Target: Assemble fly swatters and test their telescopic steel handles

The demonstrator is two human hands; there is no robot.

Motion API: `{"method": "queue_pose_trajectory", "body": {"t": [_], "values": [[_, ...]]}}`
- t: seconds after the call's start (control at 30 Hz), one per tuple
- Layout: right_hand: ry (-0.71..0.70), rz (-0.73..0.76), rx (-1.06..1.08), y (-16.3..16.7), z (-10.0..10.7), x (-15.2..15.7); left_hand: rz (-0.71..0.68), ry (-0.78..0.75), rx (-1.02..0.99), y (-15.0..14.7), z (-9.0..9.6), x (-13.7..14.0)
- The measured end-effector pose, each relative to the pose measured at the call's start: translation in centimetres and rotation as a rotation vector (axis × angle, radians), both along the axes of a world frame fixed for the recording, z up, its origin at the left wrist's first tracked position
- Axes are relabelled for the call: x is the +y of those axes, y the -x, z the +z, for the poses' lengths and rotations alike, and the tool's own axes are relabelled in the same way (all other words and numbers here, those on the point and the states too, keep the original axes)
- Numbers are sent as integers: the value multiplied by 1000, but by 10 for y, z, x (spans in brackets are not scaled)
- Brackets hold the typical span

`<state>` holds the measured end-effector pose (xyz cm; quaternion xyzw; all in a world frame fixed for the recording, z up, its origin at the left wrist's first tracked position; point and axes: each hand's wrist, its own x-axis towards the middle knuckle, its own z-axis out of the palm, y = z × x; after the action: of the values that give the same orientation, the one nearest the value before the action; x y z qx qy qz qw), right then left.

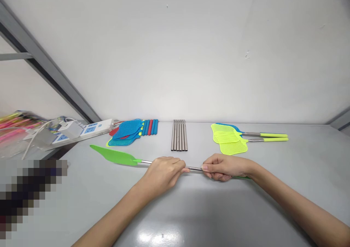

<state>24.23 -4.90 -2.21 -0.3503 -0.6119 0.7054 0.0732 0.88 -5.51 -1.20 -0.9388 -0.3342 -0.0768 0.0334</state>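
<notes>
A fly swatter with a bright green head (120,157) and a thin metal rod spans the space between both hands, its head pointing left. My left hand (165,170) is closed around the rod close to the head. Farther right, my right hand (222,167) grips the same rod, thumb and fingers pressed together. A short stretch of bare metal rod (194,168) shows between the hands. Part of a green handle (242,177) peeks out below the right wrist; most of it is hidden by the hand and forearm.
Several metal tubes (179,136) lie in a row by the wall. Left of them are blue and red handles (150,127) and swatter heads (127,128). Yellow swatters (233,148) lie at right. A power strip (94,128) and bagged items (16,130) sit at far left.
</notes>
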Motion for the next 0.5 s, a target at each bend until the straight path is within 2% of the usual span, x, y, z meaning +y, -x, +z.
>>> {"method": "queue_pose_trajectory", "body": {"t": [0.5], "values": [[50, 14, 5, -2, -3, 3, 22, 159, 34, 8, 9, 2]]}}
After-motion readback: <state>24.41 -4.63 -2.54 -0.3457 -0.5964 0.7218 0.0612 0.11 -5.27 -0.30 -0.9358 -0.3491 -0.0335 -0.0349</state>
